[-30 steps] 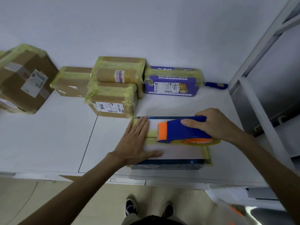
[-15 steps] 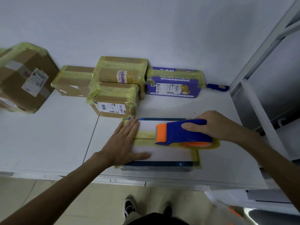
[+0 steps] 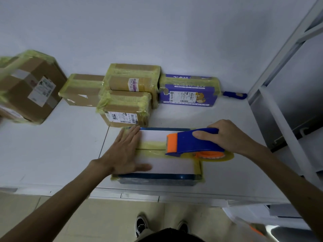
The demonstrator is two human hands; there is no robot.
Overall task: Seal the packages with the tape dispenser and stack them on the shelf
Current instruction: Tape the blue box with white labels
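Sealing stage, one package in hand. The white-topped package (image 3: 166, 165) lies at the near edge of the desk (image 3: 52, 145). The left hand (image 3: 125, 152) lies flat on its top, fingers straight, pressing it down. The right hand (image 3: 227, 137) has its fingers curled round the blue body of the tape dispenser (image 3: 190, 142), whose orange nose rests on the yellowish strip along the middle seam.

Progress, as judged: the strip shows between dispenser and left hand, and the package's edges already carry tape, so this seal looks nearly finished. Behind it stand packages already wrapped in the same tape. Stacking on the shelf (image 3: 286, 67) appears not yet begun, since every counted package sits on the desk.

Count:
- Six packages, made up of four brown cartons (image 3: 124, 109), one purple box (image 3: 188, 91) and the white-topped one.
- A further carton may lie at the blurred left edge; this cannot be told.
- One dispenser, two hands.
- One small blue-handled object (image 3: 235, 95) by the wall.
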